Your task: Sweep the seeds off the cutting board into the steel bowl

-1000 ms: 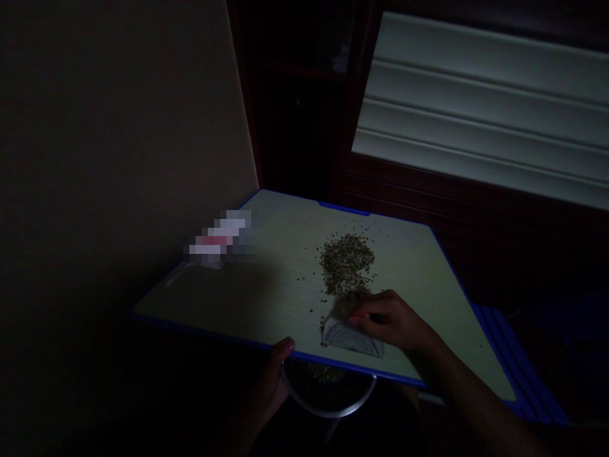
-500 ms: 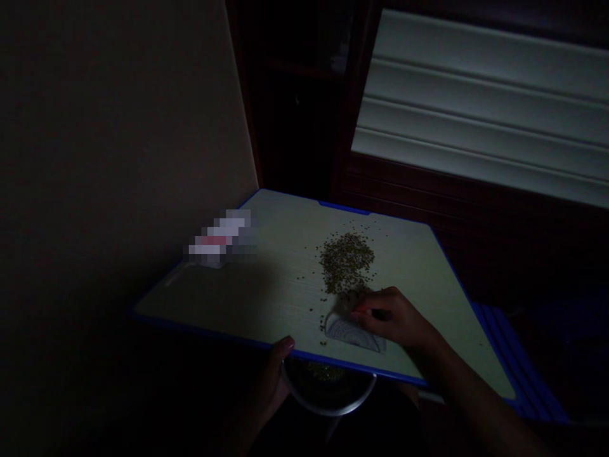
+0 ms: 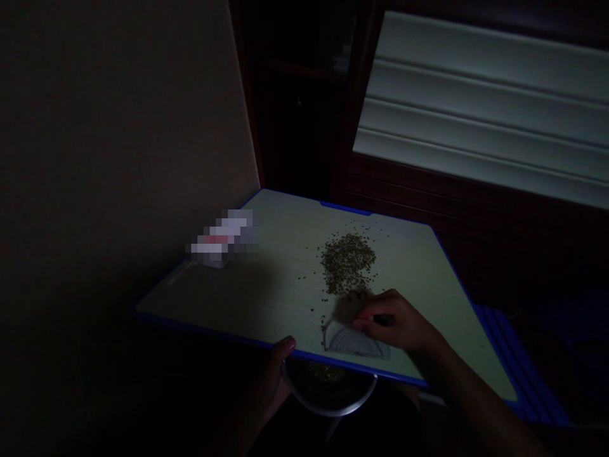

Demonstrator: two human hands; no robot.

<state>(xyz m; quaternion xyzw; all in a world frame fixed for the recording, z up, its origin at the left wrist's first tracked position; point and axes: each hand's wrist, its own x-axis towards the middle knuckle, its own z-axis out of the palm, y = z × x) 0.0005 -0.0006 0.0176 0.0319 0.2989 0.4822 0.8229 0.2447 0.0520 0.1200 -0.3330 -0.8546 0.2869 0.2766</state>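
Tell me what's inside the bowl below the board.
Small grains show inside the bowl. The board covers its far part, so what lies there cannot be seen.

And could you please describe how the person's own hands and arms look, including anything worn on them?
Both the left hand and the right hand show no glove. The right forearm is bare, with no sleeve, watch or bracelet visible. The left forearm fades into shadow, so any sleeve there cannot be made out.

readable text: none | white-and-red item [image 3: 219, 238]: pixelated over | protractor [image 3: 353, 343]: scale marks too faint to read
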